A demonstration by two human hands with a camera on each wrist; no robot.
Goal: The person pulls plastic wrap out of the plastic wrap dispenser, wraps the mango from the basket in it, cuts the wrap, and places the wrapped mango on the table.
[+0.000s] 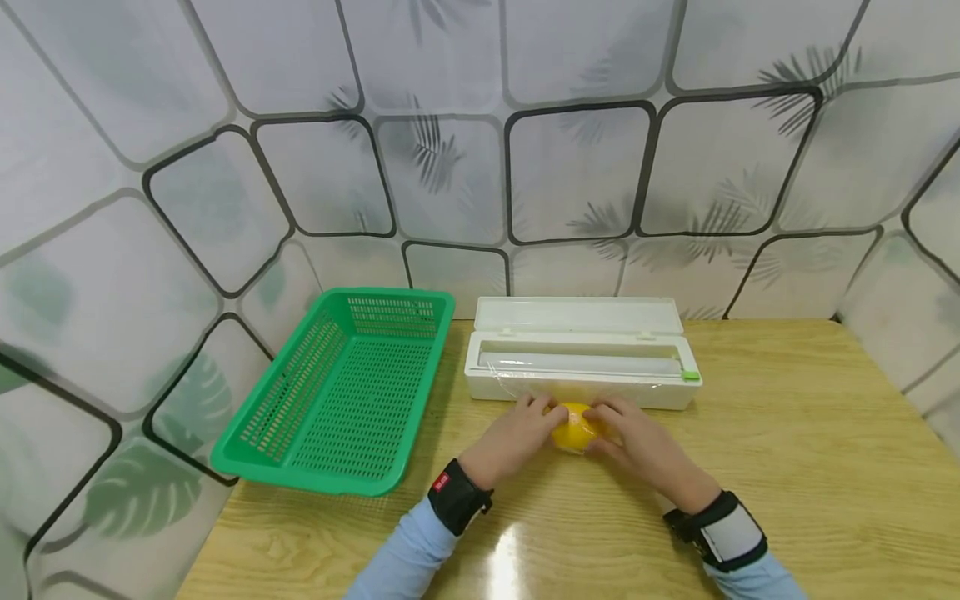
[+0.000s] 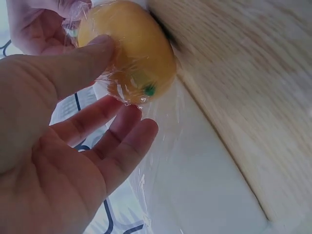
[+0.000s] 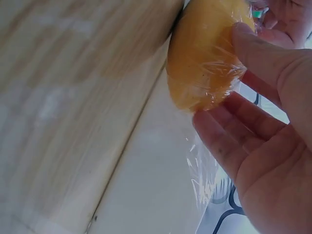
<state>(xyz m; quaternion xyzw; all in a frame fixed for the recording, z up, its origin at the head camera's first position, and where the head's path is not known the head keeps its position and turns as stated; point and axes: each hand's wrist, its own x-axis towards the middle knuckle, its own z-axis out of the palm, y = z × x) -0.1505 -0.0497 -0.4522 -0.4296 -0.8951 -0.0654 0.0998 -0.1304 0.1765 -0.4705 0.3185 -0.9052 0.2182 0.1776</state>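
A smooth yellow oval fruit (image 1: 575,428), its exact kind unclear, is partly covered in clear plastic wrap (image 2: 127,95). A small green spot marks one end in the left wrist view. My left hand (image 1: 519,439) grips it from the left, thumb on the film and fingertips at the far side. From the right, my right hand (image 1: 647,446) holds it the same way, with its thumb (image 3: 253,44) pressing the wrapped surface. Film stretches from the fruit toward the white wrap dispenser box (image 1: 585,387) just behind, whose lid stands open over a roll of film (image 1: 581,363).
A green plastic basket (image 1: 431,367) with slotted walls stands on the left of the wooden table (image 1: 795,450). The dispenser has a green slider (image 1: 690,376) at its right end. A patterned curtain-like backdrop (image 1: 450,183) rises behind the table.
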